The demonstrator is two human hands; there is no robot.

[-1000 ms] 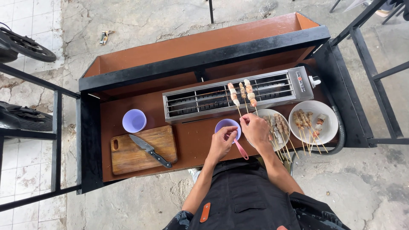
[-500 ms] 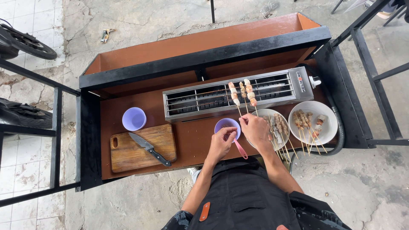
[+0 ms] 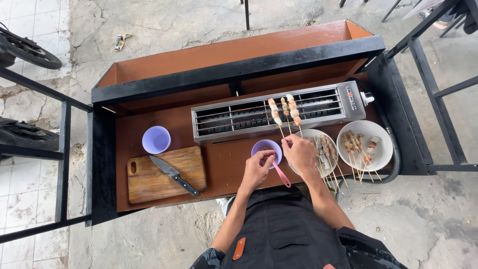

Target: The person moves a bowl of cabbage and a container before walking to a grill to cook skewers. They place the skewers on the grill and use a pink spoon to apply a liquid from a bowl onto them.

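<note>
A cracked concrete floor is seen from above, and on it stands a brown cart (image 3: 149,117) with a black frame. A long metal grill (image 3: 239,117) lies across the cart's top and serves as the landmark here. Three skewers (image 3: 284,110) of pale and pinkish pieces are laid across the grill's right half, their sticks pointing towards the person.

Just in front of the grill, below those skewers, a small purple bowl (image 3: 264,147) is set. The left hand (image 3: 258,168) is closed on the bowl's near rim, where a pink-handled brush (image 3: 280,172) is also gripped or touched; which of the two cannot be told. The right hand (image 3: 300,152) is pinched shut on the stick ends of the skewers at the grill's front edge.

In front of the grill's right end a plate (image 3: 309,133) of raw skewers is partly hidden by the right hand, and a white bowl (image 3: 386,144) with more skewers sits further right. In front of the grill's left end a second purple cup (image 3: 156,139) stands, with a board (image 3: 149,184) and a knife (image 3: 173,175) nearer the person.

The step in hand is judged to be the setting or turning of skewers on the grill. The next move would call for a steady pinch on the thin sticks, so that none is rolled off the grate.
</note>
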